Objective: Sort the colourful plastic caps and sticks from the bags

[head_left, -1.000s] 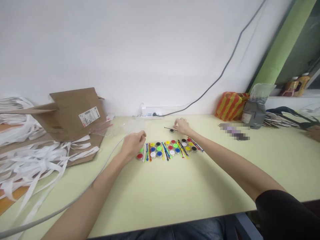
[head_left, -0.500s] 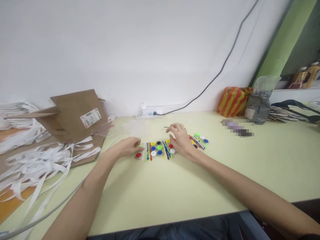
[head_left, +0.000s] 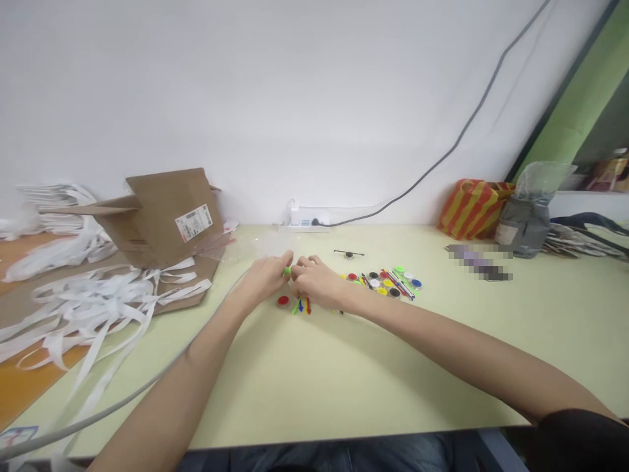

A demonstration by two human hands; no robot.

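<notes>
The left hand (head_left: 265,276) apparently pinches a small green plastic piece (head_left: 287,271), light and stiff, by its edge, while the right hand (head_left: 318,283) curls just beside it, its hold unclear.

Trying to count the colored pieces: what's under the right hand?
Tips of green, blue and red sticks poke out below the right hand, and a red disc lies to its left. What lies beneath the palm is covered and cannot be seen.

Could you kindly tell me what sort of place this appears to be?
It looks like a small workroom for hand assembly or crafts, though I cannot be sure. A long pale table holds small coloured discs and sticks, with an opened cardboard box and loose white strapping beside it.
</notes>
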